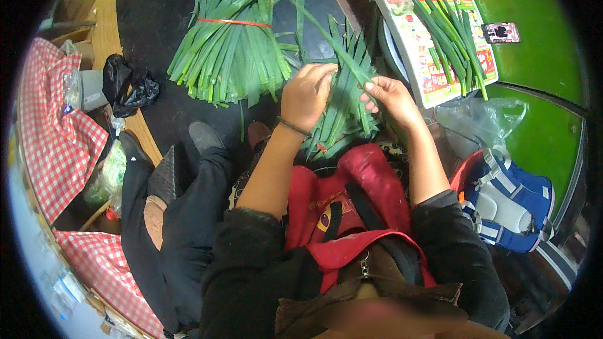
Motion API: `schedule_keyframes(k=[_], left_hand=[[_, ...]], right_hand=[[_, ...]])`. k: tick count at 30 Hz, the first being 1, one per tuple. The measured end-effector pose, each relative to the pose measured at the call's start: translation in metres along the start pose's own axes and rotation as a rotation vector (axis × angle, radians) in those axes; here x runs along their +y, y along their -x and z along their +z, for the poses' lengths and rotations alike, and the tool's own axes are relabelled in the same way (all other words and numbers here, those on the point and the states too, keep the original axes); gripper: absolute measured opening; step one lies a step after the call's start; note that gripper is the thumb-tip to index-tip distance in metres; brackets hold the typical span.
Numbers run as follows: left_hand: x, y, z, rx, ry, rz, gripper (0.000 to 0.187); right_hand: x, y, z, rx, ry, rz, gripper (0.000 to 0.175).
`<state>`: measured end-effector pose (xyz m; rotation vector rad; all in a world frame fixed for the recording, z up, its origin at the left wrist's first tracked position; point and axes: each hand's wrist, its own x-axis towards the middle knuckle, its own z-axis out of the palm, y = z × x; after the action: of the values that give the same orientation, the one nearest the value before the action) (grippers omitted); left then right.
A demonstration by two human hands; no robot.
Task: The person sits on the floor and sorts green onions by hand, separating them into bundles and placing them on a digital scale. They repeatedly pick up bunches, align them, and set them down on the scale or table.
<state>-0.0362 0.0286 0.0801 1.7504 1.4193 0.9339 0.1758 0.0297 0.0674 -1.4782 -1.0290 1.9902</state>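
My right hand [387, 100] pinches a long flat green leaf [346, 59], which looks like a leek or garlic leaf and slants up to the left. Across from it, my left hand [308, 92] has its thumb and fingertips close together above a heap of loose green leaves [341, 108]. Whether a leaf is between those left fingers cannot be made out. A thick bundle of similar green leaves [235, 63], bound with a red band [234, 22], lies on the dark floor [155, 4] left of my hands.
Several trimmed green stalks [454, 40] lie on a flyer-covered white board [426, 96] at the right. A phone-like card [501, 33] rests on the green surface [532, 4]. A blue backpack [513, 202], clear plastic bag [485, 120], black bag [127, 87] and another person's legs [188, 216] flank me.
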Motion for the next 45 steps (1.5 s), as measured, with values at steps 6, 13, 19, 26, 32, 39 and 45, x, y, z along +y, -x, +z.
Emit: schedule_keyframes(k=[6,13,19,26,32,39,45], left_hand=[[-0.012,0.002,-0.006,-0.007,-0.491,0.264,0.022],[-0.03,0.008,-0.01,-0.075,-0.564,0.184,0.014],[-0.018,0.002,-0.012,-0.01,-0.469,0.143,0.022],[-0.004,0.001,-0.017,0.014,-0.453,0.178,0.038],[-0.007,0.002,-0.008,-0.038,-0.357,0.2,0.037],[-0.001,0.031,0.011,-0.534,-0.262,0.158,0.024],[-0.01,0.049,0.007,-0.652,-0.311,0.073,0.02]], right_hand=[[0.004,0.0,-0.001,-0.142,0.196,-0.053,0.016],[-0.01,0.01,-0.026,0.092,0.487,0.012,0.017],[-0.008,0.015,-0.058,0.289,0.527,-0.156,0.02],[-0.022,0.024,-0.132,1.045,0.622,-0.49,0.019],[-0.034,0.027,-0.152,1.42,1.105,-0.697,0.044],[-0.034,-0.009,-0.097,1.06,0.977,-0.802,0.033],[-0.025,-0.042,-0.045,0.809,0.837,-0.61,0.027]])
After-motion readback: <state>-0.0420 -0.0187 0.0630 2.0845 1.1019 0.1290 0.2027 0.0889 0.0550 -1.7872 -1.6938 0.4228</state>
